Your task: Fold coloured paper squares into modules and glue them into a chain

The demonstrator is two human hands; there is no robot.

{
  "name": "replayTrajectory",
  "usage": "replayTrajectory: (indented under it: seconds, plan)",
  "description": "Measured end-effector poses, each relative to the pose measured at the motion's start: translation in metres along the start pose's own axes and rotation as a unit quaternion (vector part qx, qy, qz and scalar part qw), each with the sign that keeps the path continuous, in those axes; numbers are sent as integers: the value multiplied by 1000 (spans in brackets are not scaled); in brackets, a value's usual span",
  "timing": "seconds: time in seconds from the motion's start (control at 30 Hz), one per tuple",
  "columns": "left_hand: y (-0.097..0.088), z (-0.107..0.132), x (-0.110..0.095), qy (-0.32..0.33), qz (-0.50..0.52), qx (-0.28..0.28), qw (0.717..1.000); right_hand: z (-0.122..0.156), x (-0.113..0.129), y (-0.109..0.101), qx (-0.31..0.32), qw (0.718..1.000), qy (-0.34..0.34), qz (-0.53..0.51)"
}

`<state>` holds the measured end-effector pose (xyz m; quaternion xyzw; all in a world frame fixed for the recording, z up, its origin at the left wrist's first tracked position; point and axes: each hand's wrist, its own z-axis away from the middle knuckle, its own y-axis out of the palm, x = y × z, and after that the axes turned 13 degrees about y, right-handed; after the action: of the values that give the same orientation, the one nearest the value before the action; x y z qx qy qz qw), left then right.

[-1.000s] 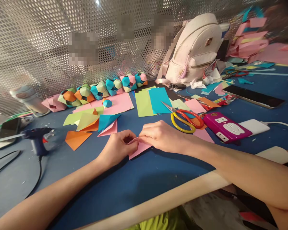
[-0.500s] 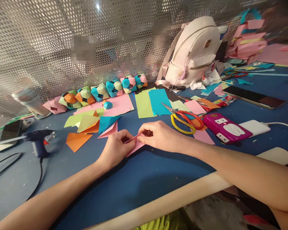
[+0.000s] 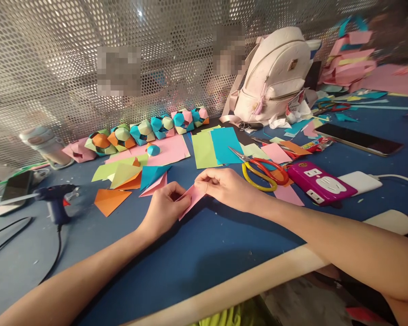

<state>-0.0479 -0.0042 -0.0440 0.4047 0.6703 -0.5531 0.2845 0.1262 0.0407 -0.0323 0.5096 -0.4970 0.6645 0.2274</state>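
Observation:
A small pink paper piece (image 3: 192,199) is held just above the blue tabletop (image 3: 197,253) between both my hands. My left hand (image 3: 165,209) pinches its lower left part with curled fingers. My right hand (image 3: 226,188) pinches its upper right corner between thumb and fingertips. The paper is folded and tilted, with its lower tip pointing down toward the table.
Folded paper shapes (image 3: 122,174) and flat coloured sheets (image 3: 212,145) lie beyond my hands, with a row of paper balls (image 3: 146,129) along the mesh wall. Scissors (image 3: 263,170), a pink power strip (image 3: 321,181), a glue gun (image 3: 54,199), a phone (image 3: 358,138) and a backpack (image 3: 275,72) stand around.
The pink paper has been lifted off the table and tilted up; my right hand has shifted from pressing it flat to pinching its top corner.

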Motion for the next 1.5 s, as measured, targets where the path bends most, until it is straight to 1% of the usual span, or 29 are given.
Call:
replayTrajectory:
  seconds: [0.07,0.13,0.2,0.3,0.33,0.43,0.53,0.63,0.77,0.9,1.07,1.13,1.2,1.3,1.37,1.4,1.43,1.5]
  plan:
    - [1,1,-1,6,8,9,1000,0,-1,2,-2,1000,5,-9]
    - [2,2,-2,10,9,26,1000,1,-2,4,-8,1000,-3,5]
    - [2,2,-3,8,9,39,999,1,-3,5,-13,999,-26,26]
    - [2,1,-3,0,23,36,999,2,-3,5,-21,997,-57,40]
    - [2,1,-3,-2,30,31,999,3,-2,5,-18,998,-55,38]
    - [3,1,-3,-4,44,18,999,3,-1,6,7,999,-16,40]
    - [4,1,-3,3,41,14,999,2,-2,7,1,997,-6,73]
    - [2,1,-4,3,43,37,998,1,-4,7,-21,994,-41,102]
    - [-2,0,-6,17,25,81,996,0,-7,5,-29,986,-93,134]
    - [-4,0,-7,30,-7,84,996,-1,-9,4,-24,979,-127,157]
    - [-4,-1,-6,36,8,103,994,-1,-15,5,-21,961,-187,201]
    - [-3,-2,-5,32,2,94,995,0,-15,6,-18,958,-205,202]
    - [-2,-2,-4,26,2,68,997,2,-14,9,-36,963,-196,180]
    - [1,-3,-2,13,41,2,999,3,-10,12,-66,982,-130,121]
    - [5,-3,1,0,80,-38,996,4,-9,15,-67,990,-87,93]
    - [7,-3,1,-6,102,-52,993,4,-9,16,-70,990,-79,91]
    - [9,-2,2,-12,121,-62,991,4,-10,17,-76,989,-83,98]
    - [12,-1,2,-21,152,-70,986,4,-12,18,-102,979,-119,130]
